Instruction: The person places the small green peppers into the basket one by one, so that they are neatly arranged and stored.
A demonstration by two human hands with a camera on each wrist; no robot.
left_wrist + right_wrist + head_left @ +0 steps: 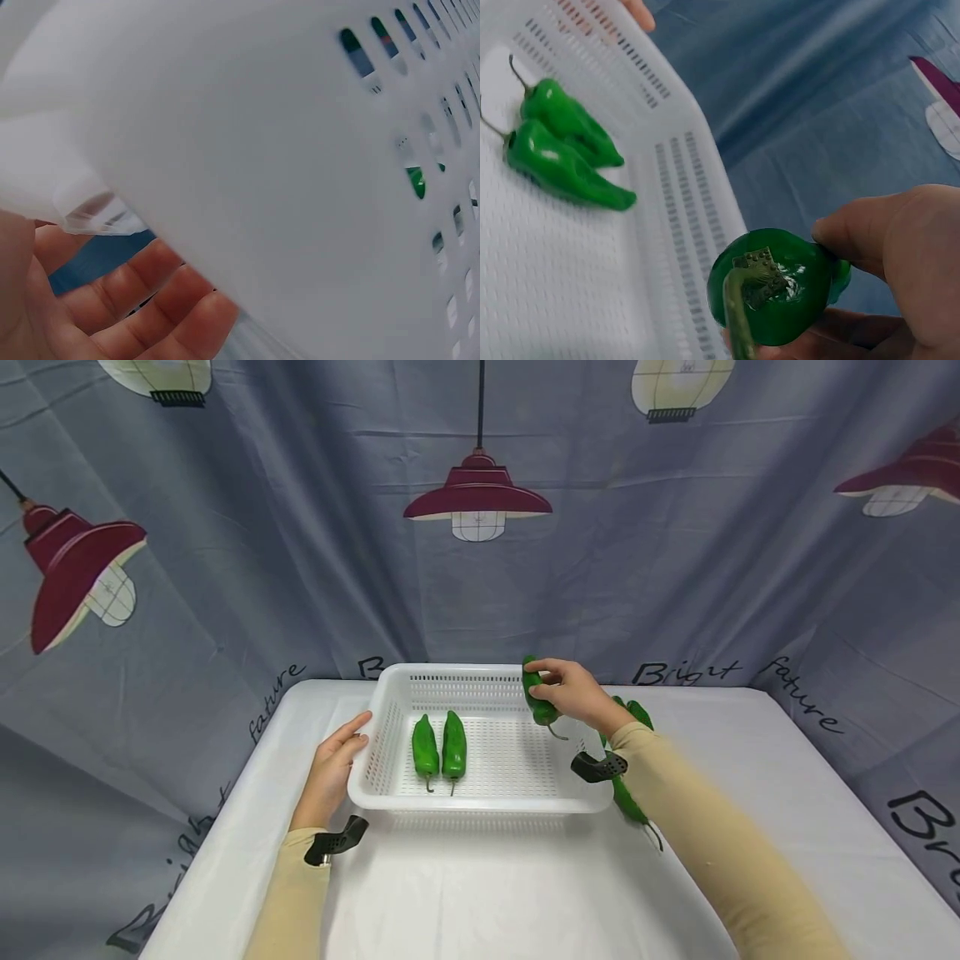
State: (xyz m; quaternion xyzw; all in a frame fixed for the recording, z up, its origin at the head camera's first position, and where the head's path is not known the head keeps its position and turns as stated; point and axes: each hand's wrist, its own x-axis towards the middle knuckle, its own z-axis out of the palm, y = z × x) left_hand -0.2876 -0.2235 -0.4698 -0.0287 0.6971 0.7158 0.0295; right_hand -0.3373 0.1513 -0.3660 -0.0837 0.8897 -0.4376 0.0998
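Pepper (536, 703) in right hand (579, 693), apparently above basket (480, 804).

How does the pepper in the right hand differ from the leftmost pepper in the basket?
The held pepper is pinched by the right hand; the leftmost pepper lies untouched on the basket's floor. The held pepper is right of the basket's middle, the leftmost pepper left of it. In the head view, the hand hides part of the held pepper, while the leftmost pepper shows whole. Both are green and have stems.
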